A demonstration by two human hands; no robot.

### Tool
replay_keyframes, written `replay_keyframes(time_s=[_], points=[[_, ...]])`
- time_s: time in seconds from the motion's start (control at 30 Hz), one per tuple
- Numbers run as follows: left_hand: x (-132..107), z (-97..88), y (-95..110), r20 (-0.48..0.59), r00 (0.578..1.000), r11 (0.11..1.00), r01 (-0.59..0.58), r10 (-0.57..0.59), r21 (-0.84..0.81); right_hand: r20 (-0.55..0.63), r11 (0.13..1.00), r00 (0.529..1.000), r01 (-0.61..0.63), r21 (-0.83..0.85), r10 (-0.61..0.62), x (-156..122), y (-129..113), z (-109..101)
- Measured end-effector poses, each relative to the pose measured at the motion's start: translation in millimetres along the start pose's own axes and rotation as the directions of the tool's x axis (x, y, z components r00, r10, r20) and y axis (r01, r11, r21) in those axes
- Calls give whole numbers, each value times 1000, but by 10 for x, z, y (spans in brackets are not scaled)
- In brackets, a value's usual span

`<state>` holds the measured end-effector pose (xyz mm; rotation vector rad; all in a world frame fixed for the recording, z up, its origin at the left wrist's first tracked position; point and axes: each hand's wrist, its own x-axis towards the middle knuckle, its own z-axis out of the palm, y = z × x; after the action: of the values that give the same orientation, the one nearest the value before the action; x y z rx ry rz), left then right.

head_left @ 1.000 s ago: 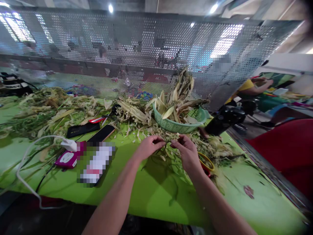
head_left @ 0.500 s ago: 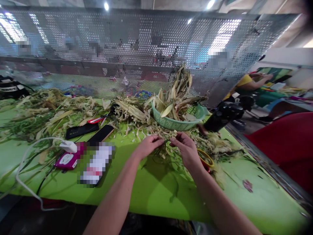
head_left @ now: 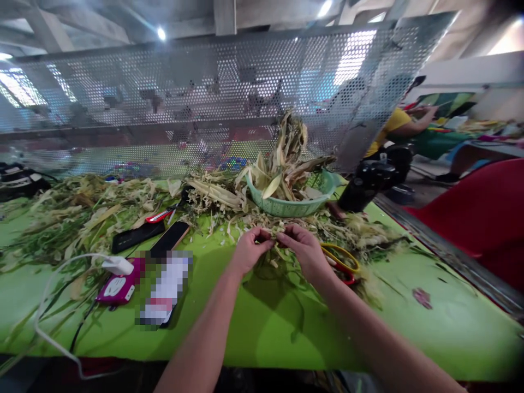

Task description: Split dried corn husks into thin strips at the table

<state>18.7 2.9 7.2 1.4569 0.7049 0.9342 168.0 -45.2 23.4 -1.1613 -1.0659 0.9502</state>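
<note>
A camera worn on the head looks forward and down from the near side of a green table (head_left: 266, 346), with the left hand (head_left: 250, 251) and right hand (head_left: 305, 251) close by at mid-frame and a perforated metal screen (head_left: 196, 82) farther off.

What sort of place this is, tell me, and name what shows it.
Probably a shared craft workshop, though I can't be sure: dried, husk-like leaves are heaped on a green table, a perforated metal partition stands behind it, and a yellow-sleeved person is farther back.
</note>
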Motion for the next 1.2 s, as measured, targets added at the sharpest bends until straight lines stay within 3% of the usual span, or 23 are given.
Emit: replay_keyframes(time_s=[0.3, 0.6, 0.83, 1.07, 1.2], points=[[35, -41, 11, -145, 986, 983, 62, -87, -170, -50, 993, 996, -73, 91, 78, 32, -31, -62], [25, -38, 33, -126, 985, 962, 80, -116, -260, 6, 999, 999, -43, 7, 43, 46, 12, -58], [58, -126, 20, -230, 948, 904, 107, -218, -413, -114, 998, 992, 56, 19, -53, -20, -177, -100], [81, -244, 20, -329, 917, 876, 44, -226, -479, -133, 982, 976, 180, 61, -171, -240, -733, -422], [91, -298, -20, -351, 912, 873, 16, -213, -487, -160, 981, 968, 185, -57, -192, -404, -754, -780]])
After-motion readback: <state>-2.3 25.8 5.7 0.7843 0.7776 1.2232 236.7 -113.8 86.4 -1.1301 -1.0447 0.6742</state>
